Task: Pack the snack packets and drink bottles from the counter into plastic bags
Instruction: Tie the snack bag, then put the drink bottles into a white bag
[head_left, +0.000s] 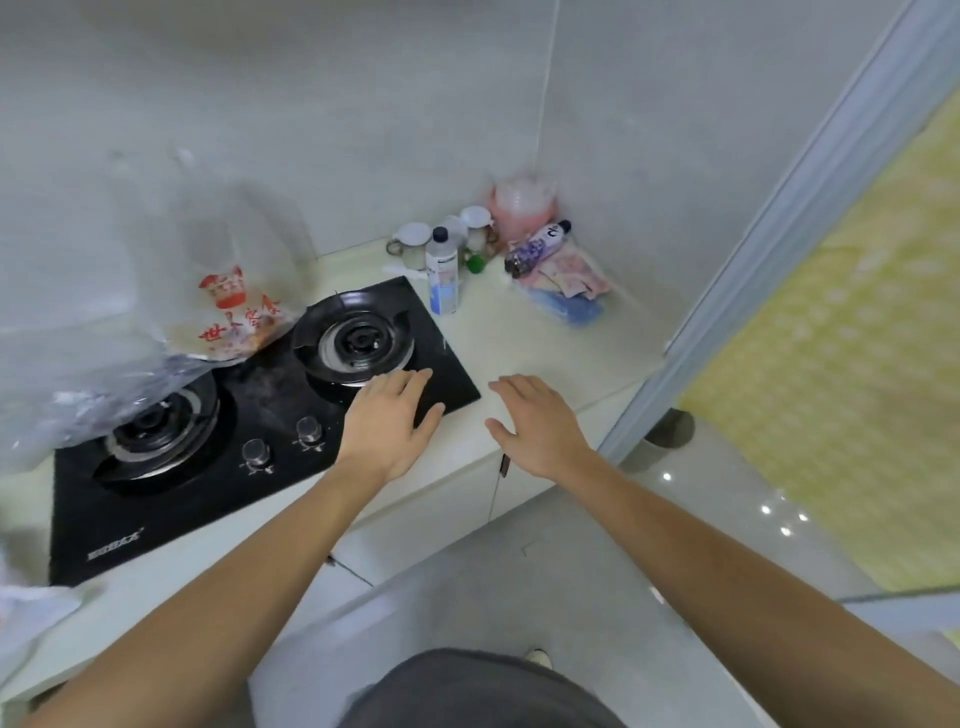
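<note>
My left hand (387, 421) hovers flat over the front right corner of the black stove (249, 415), fingers apart and holding nothing. My right hand (535, 426) is spread open over the bare white counter (519, 338) beside it. A clear plastic bag (130, 291) with red print stands on the left of the stove, with packets inside it. At the back right corner lie a purple bottle (537, 247), pink and blue snack packets (569, 288) and a white bottle with a dark cap (442, 273).
Two white mugs (413, 244) and a pink plastic bag (522, 205) sit against the tiled wall corner. A small green cap (475, 264) lies near them. A door frame (769, 249) rises at the counter's right end. Another white bag (26, 613) shows at the left edge.
</note>
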